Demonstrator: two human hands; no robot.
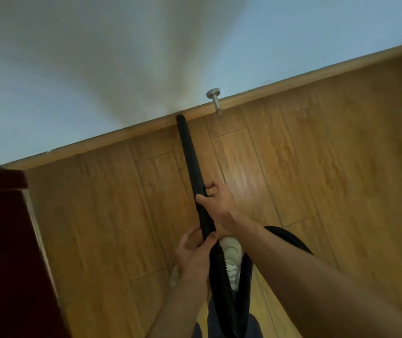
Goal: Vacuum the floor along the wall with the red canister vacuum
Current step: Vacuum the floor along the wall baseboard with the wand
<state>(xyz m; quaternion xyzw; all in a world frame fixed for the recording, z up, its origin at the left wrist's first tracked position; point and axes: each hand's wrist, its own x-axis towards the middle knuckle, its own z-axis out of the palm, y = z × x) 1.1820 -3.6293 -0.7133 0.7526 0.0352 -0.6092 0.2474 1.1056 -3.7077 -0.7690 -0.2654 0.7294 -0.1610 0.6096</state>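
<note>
A black vacuum wand [188,152] runs from my hands up to the wooden baseboard [146,126], its tip touching where floor meets the white wall. My right hand [215,198] grips the wand about halfway along. My left hand [192,254] holds the lower end, where the ribbed black hose [222,269] begins. The hose loops behind my right forearm and down past my legs. The red canister itself is not in view.
A metal door stop [215,100] sticks out of the baseboard just right of the wand tip. A dark red cabinet or door [7,252] fills the lower left. My white shoe [231,259] stands on the wood-pattern floor [329,167] under the hose.
</note>
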